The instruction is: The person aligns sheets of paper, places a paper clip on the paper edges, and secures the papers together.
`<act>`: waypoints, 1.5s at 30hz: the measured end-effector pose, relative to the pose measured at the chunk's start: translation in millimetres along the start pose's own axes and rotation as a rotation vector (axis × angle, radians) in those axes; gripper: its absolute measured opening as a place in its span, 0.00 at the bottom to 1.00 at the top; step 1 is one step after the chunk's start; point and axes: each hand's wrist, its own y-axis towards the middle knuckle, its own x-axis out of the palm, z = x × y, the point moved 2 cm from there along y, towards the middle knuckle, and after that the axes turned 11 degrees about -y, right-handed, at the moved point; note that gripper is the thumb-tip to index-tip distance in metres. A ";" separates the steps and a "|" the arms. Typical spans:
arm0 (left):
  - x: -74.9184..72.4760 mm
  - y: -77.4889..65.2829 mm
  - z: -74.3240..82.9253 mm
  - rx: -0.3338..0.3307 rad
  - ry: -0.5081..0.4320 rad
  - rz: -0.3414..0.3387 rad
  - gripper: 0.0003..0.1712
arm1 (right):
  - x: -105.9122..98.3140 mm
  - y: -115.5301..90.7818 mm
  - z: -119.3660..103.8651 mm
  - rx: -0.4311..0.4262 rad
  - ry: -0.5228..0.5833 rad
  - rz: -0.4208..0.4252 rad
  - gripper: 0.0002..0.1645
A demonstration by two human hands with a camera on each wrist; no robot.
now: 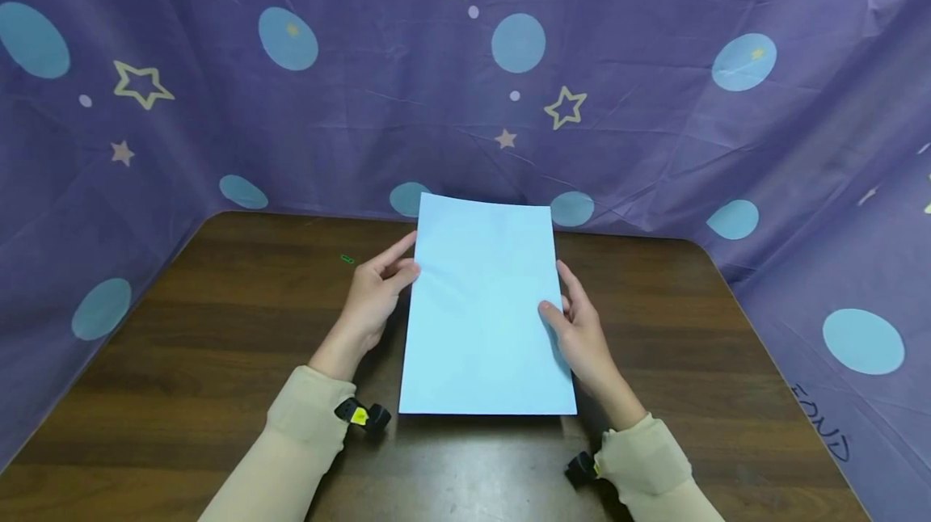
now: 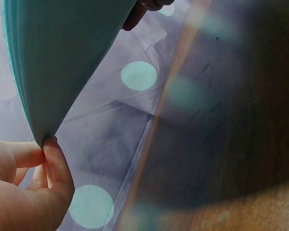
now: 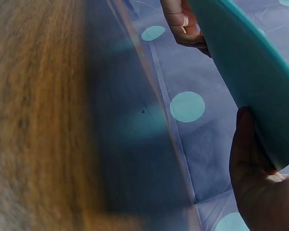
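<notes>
A small stack of light blue paper sheets [image 1: 483,312] is held up between both hands, tilted over the table. Along its left edge, my left hand [image 1: 371,296] pinches it between thumb and fingers. My right hand [image 1: 582,336] grips the opposite edge, thumb lying on the front face. The left wrist view shows layered edges on the paper [image 2: 62,62] and the left hand [image 2: 33,187] pinching a corner of it. In the right wrist view the stack [image 3: 255,72] bows slightly above the right hand [image 3: 259,178].
A small green paper clip [image 1: 347,258] lies on the brown wooden table [image 1: 218,344], left of the paper. Behind and at both sides hangs a purple curtain [image 1: 625,102] with blue dots and stars. Black wrist cameras [image 1: 372,417] sit by the sleeves.
</notes>
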 end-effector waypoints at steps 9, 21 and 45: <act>1.8 -0.5 2.6 0.016 -0.001 -0.013 0.30 | 1.4 0.0 0.3 0.027 0.054 0.017 0.41; 4.5 -1.9 0.7 0.055 0.145 -0.013 0.29 | 1.7 -0.8 -1.7 0.022 0.087 0.027 0.42; 4.6 -3.1 -0.5 0.062 0.196 0.025 0.29 | 5.1 0.6 0.1 -0.056 0.111 0.054 0.45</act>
